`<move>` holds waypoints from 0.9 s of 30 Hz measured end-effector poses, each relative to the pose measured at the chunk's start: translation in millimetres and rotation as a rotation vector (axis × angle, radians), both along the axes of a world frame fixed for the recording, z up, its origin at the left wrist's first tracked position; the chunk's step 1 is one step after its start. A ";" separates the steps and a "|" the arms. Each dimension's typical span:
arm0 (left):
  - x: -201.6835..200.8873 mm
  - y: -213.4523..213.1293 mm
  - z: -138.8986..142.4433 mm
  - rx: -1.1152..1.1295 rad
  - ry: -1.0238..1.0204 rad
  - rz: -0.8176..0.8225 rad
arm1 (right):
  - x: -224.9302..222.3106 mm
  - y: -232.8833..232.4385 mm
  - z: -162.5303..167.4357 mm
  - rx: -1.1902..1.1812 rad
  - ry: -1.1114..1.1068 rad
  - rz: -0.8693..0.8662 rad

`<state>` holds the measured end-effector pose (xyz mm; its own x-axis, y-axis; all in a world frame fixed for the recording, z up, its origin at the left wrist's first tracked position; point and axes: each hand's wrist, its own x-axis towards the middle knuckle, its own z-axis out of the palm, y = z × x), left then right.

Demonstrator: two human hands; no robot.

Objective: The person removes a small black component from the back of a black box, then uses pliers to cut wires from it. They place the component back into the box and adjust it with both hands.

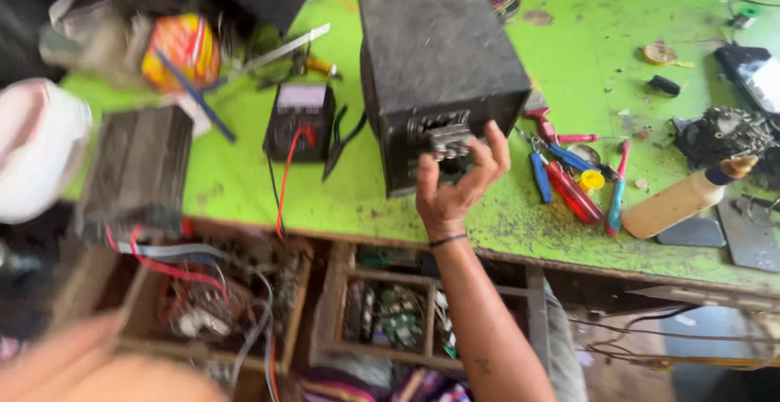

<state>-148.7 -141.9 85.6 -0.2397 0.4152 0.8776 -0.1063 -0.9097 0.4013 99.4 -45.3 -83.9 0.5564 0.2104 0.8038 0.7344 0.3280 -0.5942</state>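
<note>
Gripping a small grey metal connector part [449, 141] at the front face of one large black box [439, 61], the right hand [455, 187] curls its fingers tightly around it. The box stands scuffed and dusty on the green workbench [244, 183]. One multimeter [299, 119] sits nearby. A blurred shape at the lower left may be the left hand; its fingers cannot be told.

A box [439, 53] stands on the bench [244, 183], a meter [299, 122] to its left, screwdrivers [569, 187] and a bottle [678, 201] to its right, drawers [390, 313] below.
</note>
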 end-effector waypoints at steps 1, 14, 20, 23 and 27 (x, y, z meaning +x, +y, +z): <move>11.0 4.9 -6.9 -0.089 0.099 0.037 | 0.5 1.1 1.8 -0.039 -0.005 -0.025; 116.2 149.2 -45.1 0.155 0.899 0.014 | -4.0 2.3 2.1 -0.061 -0.005 -0.031; 117.6 149.5 -60.2 0.131 0.872 -0.014 | -5.8 4.9 3.9 -0.070 0.002 -0.034; 121.8 146.3 -62.3 0.103 0.844 0.034 | -6.5 3.7 4.6 -0.083 0.004 -0.037; 125.0 139.9 -59.5 0.056 0.847 0.045 | -6.7 0.8 4.4 -0.112 -0.005 -0.040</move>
<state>-23.7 -2.0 26.0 0.4924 0.3720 0.7869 0.2467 -0.9266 0.2836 92.7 -44.4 -79.5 0.5620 0.2769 0.7794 0.7487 0.2303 -0.6216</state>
